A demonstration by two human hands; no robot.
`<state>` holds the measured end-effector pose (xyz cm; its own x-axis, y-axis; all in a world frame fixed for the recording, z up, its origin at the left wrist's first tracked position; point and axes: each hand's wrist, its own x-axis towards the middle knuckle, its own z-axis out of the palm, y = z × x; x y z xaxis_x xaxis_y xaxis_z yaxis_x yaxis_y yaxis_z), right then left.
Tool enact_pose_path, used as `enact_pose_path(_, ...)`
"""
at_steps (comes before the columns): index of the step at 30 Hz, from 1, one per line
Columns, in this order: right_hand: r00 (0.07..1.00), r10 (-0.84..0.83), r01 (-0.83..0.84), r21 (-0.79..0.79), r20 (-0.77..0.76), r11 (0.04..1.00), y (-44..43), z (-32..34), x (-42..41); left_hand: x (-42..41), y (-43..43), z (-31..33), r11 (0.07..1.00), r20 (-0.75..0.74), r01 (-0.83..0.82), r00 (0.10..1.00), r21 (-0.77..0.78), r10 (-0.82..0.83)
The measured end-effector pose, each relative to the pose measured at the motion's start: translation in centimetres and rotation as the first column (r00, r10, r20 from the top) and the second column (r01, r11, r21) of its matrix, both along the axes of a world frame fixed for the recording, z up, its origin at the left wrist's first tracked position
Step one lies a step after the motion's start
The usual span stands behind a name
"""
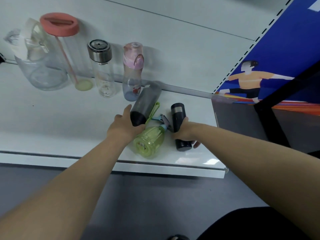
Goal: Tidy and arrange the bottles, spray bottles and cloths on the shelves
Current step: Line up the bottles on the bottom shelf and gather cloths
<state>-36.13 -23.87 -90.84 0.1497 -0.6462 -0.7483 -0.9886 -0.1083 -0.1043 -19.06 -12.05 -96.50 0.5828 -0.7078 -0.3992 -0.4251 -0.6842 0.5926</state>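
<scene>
Clasping tilted grey bottle (147,101) in left hand (123,126), black flask (179,122) in right hand (183,132), at shelf (69,118) right end, flanking green spray bottle (149,144) lying sideways. Stand both upright beside pink bottle (132,71) in back row, lifting clear of its trigger

Blue poster (284,40) w/ 1 figure on rt; grey floor (155,196) below.

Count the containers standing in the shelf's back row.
4, left to right: glass pitcher, tall jar with coral lid, steel-capped glass bottle, pink-capped bottle. None look hidden behind them.
</scene>
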Motion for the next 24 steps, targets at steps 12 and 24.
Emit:
enact_pose_path(12, 0.999, 0.003, -0.002, -0.027, 0.033, 1.000, -1.8, -0.3, -1.7, -0.7, -0.3, 0.1, 0.995, 0.043, -0.006, 0.999, -0.097, 0.010)
enact_pose_path(24, 0.976, 0.148, -0.093, -0.312, 0.158, 0.945, -6.1, 5.0, -1.1, -2.1, -3.0, 3.0, 0.872, 0.296, 0.136, 0.955, -0.471, 0.011)
